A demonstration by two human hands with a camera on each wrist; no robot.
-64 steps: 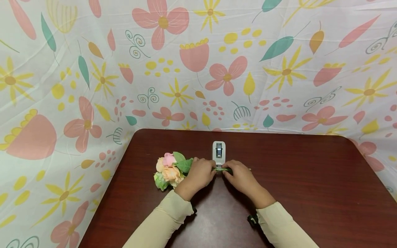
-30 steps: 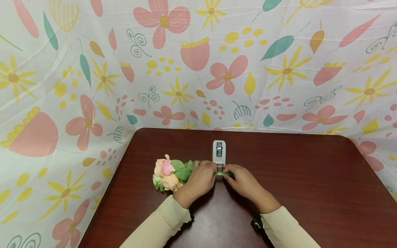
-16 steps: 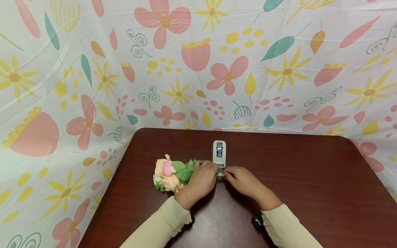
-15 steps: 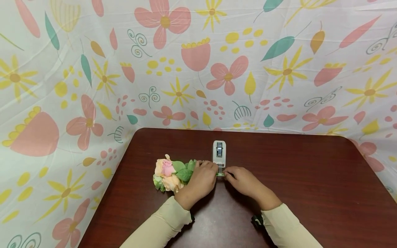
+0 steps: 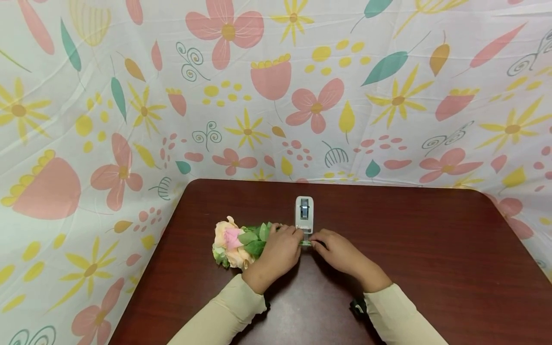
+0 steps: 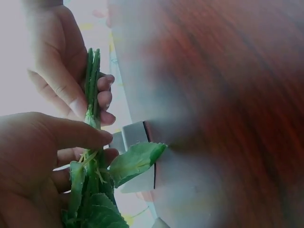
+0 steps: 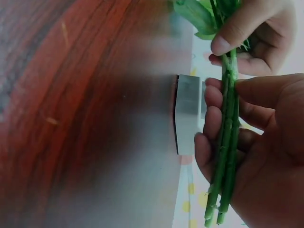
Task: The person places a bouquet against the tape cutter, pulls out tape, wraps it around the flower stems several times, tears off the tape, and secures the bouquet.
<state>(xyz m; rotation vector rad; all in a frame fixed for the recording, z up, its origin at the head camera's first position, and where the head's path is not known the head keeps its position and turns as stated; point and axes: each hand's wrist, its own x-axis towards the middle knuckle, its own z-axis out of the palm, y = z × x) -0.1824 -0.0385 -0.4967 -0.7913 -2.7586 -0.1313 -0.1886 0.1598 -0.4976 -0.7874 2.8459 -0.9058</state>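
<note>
A bouquet of flowers (image 5: pixel 233 242), peach, pink and pale green with green leaves, lies sideways with its blooms to the left. My left hand (image 5: pixel 278 251) pinches its stems just below the leaves, thumb over them in the left wrist view. My right hand (image 5: pixel 338 251) grips the stems (image 7: pixel 228 128) further toward their cut ends, thumb on one side and curled fingers on the other. A shiny clear band of tape (image 7: pixel 232 64) shows on the stems between the hands. Directly behind the stems stands a white tape dispenser (image 5: pixel 304 223), its front end close to my fingertips.
The dark red-brown table (image 5: pixel 409 249) stretches around the hands. Behind and to the left hangs a white cloth (image 5: pixel 267 129) printed with flowers and leaves, meeting the table's back edge.
Both hands have drawn the stems slightly toward me, away from the dispenser. The bouquet has turned about its stems, bringing the pink bloom lower. The right hand has shifted its grip along the stems.
</note>
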